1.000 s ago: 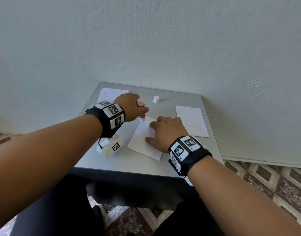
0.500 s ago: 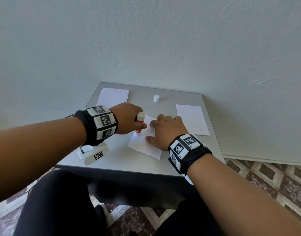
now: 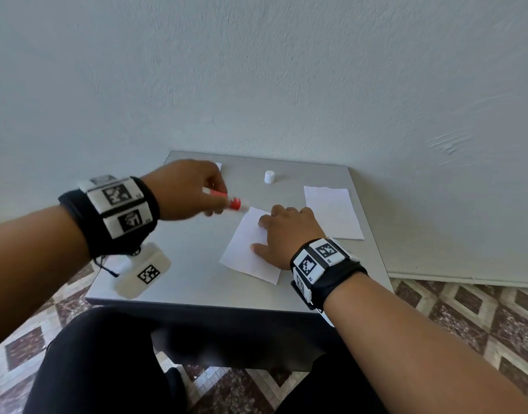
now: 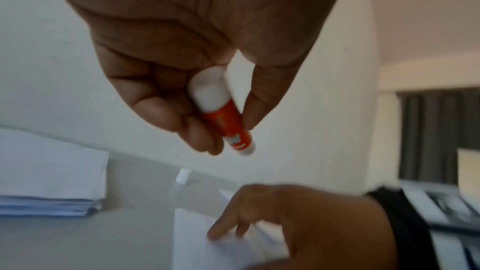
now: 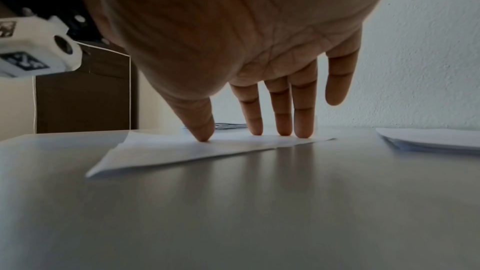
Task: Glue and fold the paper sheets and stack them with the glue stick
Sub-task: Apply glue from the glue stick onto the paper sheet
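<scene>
I note the left hand [image 3: 185, 189] clamped around the glue stick [image 3: 227, 201], held above the table [image 3: 197, 264], left of the paper sheet [image 3: 245, 249]. The right hand [image 3: 286, 234] presses straight fingers [image 5: 283, 114] flat on that sheet; the cap [image 3: 269, 176] stands beyond it.

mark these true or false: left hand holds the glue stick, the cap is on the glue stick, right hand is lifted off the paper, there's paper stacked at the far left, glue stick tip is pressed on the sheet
1. The left hand holds the glue stick. True.
2. The cap is on the glue stick. False: it stands alone on the table.
3. The right hand is lifted off the paper. False: its fingertips press the middle sheet.
4. Paper is stacked at the far left. True: a pile lies there.
5. The glue tip presses the sheet. False: it is held in the air beside it.
</scene>
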